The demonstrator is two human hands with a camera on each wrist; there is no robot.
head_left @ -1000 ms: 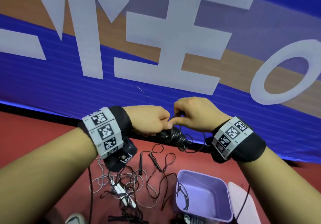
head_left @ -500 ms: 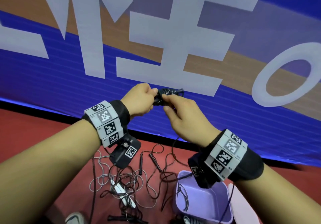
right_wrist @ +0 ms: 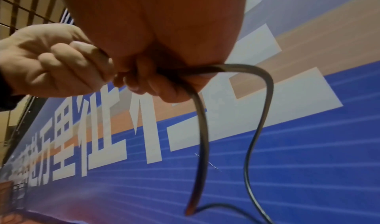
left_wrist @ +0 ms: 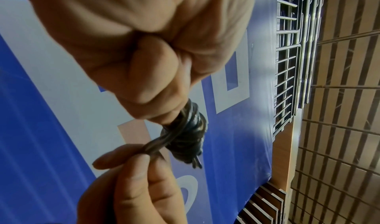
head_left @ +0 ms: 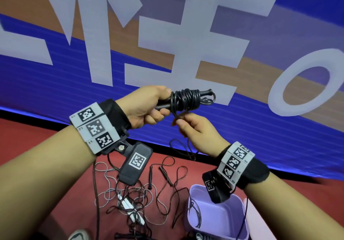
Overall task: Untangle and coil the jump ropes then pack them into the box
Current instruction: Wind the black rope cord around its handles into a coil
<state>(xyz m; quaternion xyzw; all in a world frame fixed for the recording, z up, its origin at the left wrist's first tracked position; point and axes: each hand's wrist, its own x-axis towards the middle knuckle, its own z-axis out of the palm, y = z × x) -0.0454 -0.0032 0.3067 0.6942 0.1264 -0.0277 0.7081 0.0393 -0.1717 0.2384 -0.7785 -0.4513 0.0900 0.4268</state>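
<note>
Rope [head_left: 187, 98], black, wound in tight coils round its handles, held in the air before the blue banner [head_left: 55, 83]. Coiled bundle level with the left hand [head_left: 147, 107] and jutting to its right; half a second ago tucked between both hands and largely hidden, now exposed along its whole length. Left hand clenched round the near end of the handles, knuckles up, wrist raised, much as before. Right hand [head_left: 195, 130] dropped below the bundle since then, palm turned toward the viewer, thumb and forefinger pinching the free strand [left_wrist: 156, 146] where it leaves the coils. Remaining slack [right_wrist: 259, 130] trailing in a loop from under the right palm, seen in the right wrist view. Strand drawn taut between pinch and coils in the left wrist view.

Below, on the red floor [head_left: 28, 143]: tangle [head_left: 137, 193] of black and pale ropes near the middle, with a lilac box [head_left: 219, 219] at its right edge, a cord draped over the box's left rim.
</note>
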